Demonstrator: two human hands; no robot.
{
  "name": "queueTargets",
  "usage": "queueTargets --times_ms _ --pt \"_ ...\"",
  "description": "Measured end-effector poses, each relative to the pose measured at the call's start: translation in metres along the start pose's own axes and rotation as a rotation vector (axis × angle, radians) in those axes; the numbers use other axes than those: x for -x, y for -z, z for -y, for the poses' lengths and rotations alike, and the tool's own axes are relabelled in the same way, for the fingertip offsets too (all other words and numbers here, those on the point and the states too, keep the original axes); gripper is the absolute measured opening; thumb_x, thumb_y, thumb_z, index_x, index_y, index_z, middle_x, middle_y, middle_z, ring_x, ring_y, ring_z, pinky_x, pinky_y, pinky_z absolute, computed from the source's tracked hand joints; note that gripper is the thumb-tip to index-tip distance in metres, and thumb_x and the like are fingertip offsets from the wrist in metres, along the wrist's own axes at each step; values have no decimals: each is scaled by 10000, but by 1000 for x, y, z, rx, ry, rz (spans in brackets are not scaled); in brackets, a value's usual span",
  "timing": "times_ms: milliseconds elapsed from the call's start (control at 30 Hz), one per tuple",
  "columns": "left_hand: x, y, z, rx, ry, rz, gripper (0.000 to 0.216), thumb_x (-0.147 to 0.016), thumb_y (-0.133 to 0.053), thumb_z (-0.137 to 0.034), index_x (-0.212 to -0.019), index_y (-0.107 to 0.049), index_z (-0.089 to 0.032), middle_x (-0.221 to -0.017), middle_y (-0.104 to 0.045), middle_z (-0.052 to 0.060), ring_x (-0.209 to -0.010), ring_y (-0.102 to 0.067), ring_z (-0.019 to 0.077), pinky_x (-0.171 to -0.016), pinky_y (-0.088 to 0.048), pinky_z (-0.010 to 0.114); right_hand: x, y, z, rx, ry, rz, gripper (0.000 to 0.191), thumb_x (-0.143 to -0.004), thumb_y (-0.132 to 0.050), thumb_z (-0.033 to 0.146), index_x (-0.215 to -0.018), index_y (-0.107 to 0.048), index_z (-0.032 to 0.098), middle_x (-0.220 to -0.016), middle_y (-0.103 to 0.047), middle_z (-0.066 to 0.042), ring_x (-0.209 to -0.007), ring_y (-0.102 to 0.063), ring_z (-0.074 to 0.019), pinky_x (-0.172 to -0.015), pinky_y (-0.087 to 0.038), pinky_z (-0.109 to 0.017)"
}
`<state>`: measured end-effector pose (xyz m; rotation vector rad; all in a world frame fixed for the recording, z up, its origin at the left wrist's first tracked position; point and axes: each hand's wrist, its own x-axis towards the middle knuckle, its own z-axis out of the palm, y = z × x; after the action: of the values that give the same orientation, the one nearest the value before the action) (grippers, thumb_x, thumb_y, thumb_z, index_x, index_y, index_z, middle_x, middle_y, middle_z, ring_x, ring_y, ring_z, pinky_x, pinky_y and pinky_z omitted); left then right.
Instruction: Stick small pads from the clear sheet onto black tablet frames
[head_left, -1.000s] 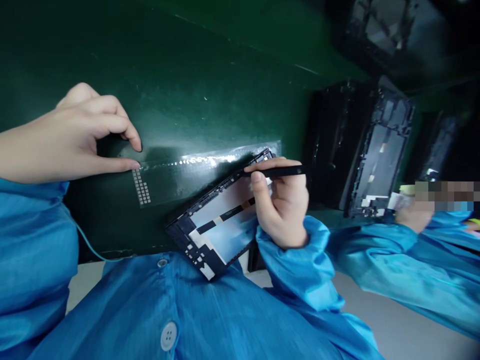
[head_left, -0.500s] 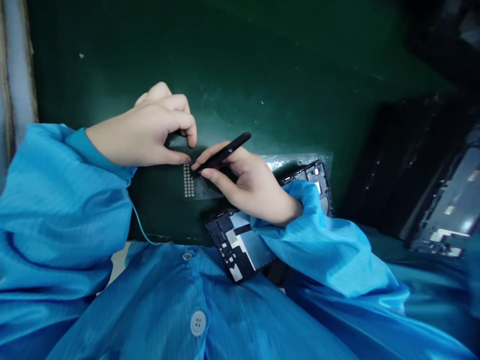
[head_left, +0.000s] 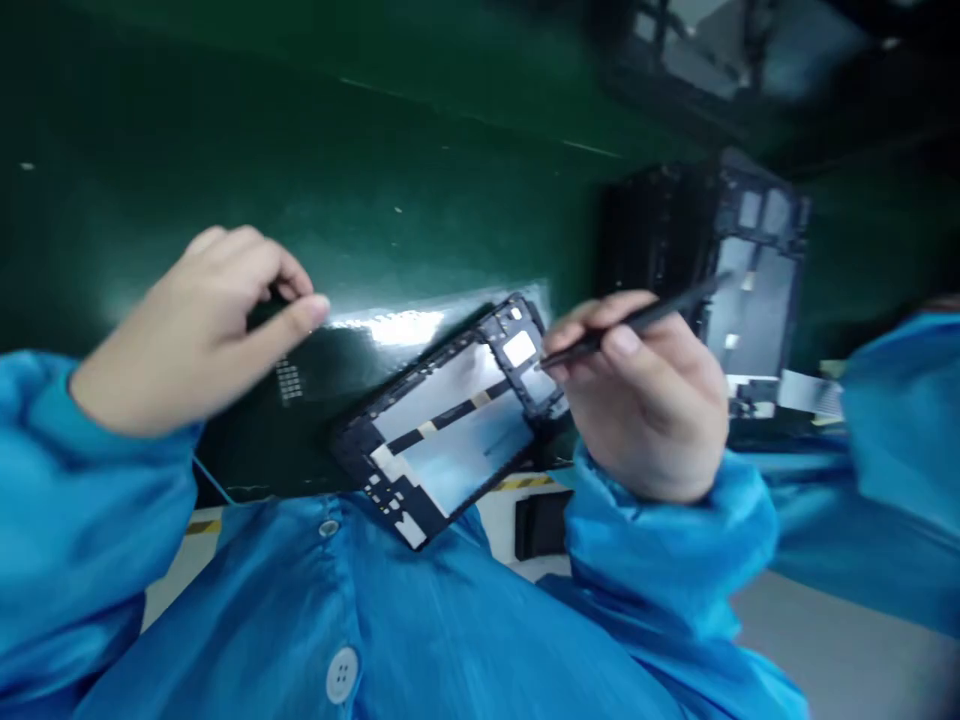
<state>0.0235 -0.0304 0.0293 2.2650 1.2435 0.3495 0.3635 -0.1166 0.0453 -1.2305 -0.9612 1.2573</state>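
My right hand grips slim black tweezers, their tip by the upper right end of a phone frame. The frame lies tilted at the table's front edge, its silvery inside facing up, with black and pale strips across it. My left hand hovers left of the frame, thumb and forefinger closed together; anything between them is too small to make out. Below its thumb is a small grid of pale stickers on a clear sheet, partly hidden by the hand and the frame.
A stack of black phone frames stands to the right on the green table. Blurred frames lie at the far right. Another person's blue sleeve reaches in from the right. A black object is below the table edge.
My right hand with the tweezers has moved right, from the sticker grid to the phone frame's upper end. My left hand has drawn back from the grid. The view has swung right.
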Motion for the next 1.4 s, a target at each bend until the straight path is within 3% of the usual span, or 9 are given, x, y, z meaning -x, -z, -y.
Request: queueTargets --times_ms 100,233,767,867,967,1067,1167,1300,1400 --pt "22 -31 -56 -182 -129 32 781 -1179 -326 -707 -1241 -730 -42 -1122 -695 180 -1058 -679 350 -917 -645 557 59 43 -1 151 25 -248 145 -1001 -898 353 -1066 -815 252 -978 -816 -10 -863 -748 -118 -735 -613 -190" --pt "41 -65 -94 -360 -252 68 770 -1180 -361 -618 -1473 -619 45 -1303 -704 307 -1163 -703 451 -960 -653 611 100 69 -34 242 -4 -311 179 -1050 -847 418 -1128 -758 282 -1037 -806 -12 -886 -767 -134 -769 -643 -232" --pt "39 -70 -93 -293 -102 109 942 -1134 -213 -810 -1610 -519 -58 -1322 -708 250 -1247 -688 453 -1055 -626 644 96 68 -60 461 185 -181 127 -1136 -660 241 -1243 -693 302 -1147 -776 -47 -1022 -787 -195 -871 -682 -365" --pt "36 -69 -88 -197 -44 156 784 -1132 -416 -762 -1570 -529 -121 -1351 -683 235 -1304 -664 459 -1095 -599 655 101 70 -57 476 248 -337 116 -1062 -694 219 -1138 -732 297 -1123 -796 -59 -1094 -777 -255 -985 -646 -465" --pt "34 -70 -83 -69 -12 146 709 -1005 -708 -704 -1418 -556 -148 -1352 -663 224 -1320 -672 469 -1068 -614 626 121 70 -55 432 208 -493 143 -980 -635 226 -855 -669 285 -952 -760 -42 -928 -743 -259 -873 -619 -446" --pt "36 -75 -83 121 124 210 730 -877 -858 -632 -1354 -511 -203 -1178 -716 151 -1103 -772 421 -887 -661 539 156 50 -60 482 -49 -175 51 -930 -725 241 -905 -735 285 -833 -785 -14 -695 -720 -231 -644 -585 -376" --pt "41 -84 -91 402 288 293 654 -870 -874 -520 -1290 -440 -267 -997 -711 30 -824 -793 305 -710 -645 419 184 11 -72 329 -160 -45 465 -887 -884 381 -1305 -684 336 -986 -879 -34 -583 -725 -224 -494 -564 -356" --pt "50 -70 -118 425 135 -39 641 -943 -844 -401 -1404 -419 -268 -1358 -701 163 -1237 -792 382 -938 -708 528 156 -16 -60 63 -136 -425 476 -954 -853 492 -1335 -587 387 -1036 -861 -19 -757 -810 -250 -627 -656 -373" --pt "64 -36 -152 141 -124 -373 603 -1014 -788 -302 -1551 -520 -365 -1656 -580 167 -1635 -521 435 -1297 -532 733 61 -10 -23 141 -7 -510 418 -870 -894 466 -1179 -657 312 -853 -758 24 -717 -737 -220 -658 -634 -352"
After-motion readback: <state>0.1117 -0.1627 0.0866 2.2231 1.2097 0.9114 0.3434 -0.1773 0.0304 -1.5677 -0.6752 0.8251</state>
